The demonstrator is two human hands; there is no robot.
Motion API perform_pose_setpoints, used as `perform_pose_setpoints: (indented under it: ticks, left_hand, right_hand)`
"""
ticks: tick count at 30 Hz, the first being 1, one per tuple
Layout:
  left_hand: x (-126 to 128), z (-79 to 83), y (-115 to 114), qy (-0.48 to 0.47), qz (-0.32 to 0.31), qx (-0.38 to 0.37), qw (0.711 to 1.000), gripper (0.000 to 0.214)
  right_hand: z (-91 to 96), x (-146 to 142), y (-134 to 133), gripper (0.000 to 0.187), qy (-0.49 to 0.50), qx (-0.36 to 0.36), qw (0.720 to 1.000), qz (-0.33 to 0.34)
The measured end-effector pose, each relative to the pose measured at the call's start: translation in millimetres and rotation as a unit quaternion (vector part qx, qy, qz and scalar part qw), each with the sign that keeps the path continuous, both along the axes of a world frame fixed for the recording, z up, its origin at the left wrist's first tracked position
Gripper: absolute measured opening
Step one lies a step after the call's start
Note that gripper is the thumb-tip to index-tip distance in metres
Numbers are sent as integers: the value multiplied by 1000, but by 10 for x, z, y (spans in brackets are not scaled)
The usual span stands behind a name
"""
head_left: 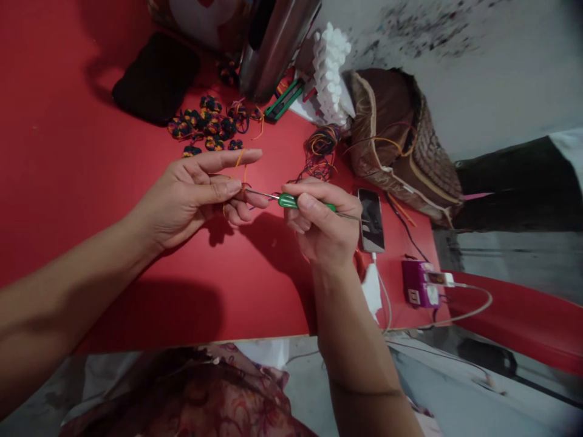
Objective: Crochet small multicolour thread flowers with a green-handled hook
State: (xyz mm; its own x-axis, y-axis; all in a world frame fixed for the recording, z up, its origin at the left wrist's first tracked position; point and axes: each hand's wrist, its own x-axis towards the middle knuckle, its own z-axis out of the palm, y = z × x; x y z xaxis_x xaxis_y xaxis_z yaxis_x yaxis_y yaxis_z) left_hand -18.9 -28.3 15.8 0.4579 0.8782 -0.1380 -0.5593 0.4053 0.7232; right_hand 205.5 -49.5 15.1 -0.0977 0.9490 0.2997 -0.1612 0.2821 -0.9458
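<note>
My right hand (pixel 325 215) is closed around the green handle of a crochet hook (pixel 288 201), its thin metal shaft pointing left. The hook's tip meets a small bit of yarn work at my left fingertips, too small to make out well. My left hand (pixel 195 194) pinches this work between thumb and fingers, its index finger stretched out. Orange-yellow yarn (pixel 240 159) runs over that finger down to the pinch. Beyond the left hand lie several small crocheted flowers (pixel 212 124) in dark, yellow and pink yarn. A loose bundle of multicoloured yarn (pixel 322 142) lies past my right hand.
On the red table (pixel 255 285) lie a black pouch-like object (pixel 157 79), a green box cutter (pixel 285 101) and a phone (pixel 371 220) on a white cable. A metal cylinder (pixel 273 48) stands at the back. At right are a brown bag (pixel 401 139) and a purple power box (pixel 419 284).
</note>
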Motion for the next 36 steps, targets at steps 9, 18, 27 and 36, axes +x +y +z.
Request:
perform_pose_setpoints:
  ticks: [9,18,27,36]
  left_hand:
    - [98,-14,-71,-44,38,-24,998,31]
    - [99,-44,-107,5,44,4,999,36]
    - [124,-75,-90,21,67,12,997,30]
    - [90,-25,-38,-79,40,-147,985,32]
  right_hand:
    - [-184,-341,-185,21,-51,71,989,-121]
    - [-184,-291,-182,23,-123,89,977,-150]
    - [-118,-360,-252,21,-258,128,941,-180]
    - [-257,-451,-277,35,-329,221,900,-179]
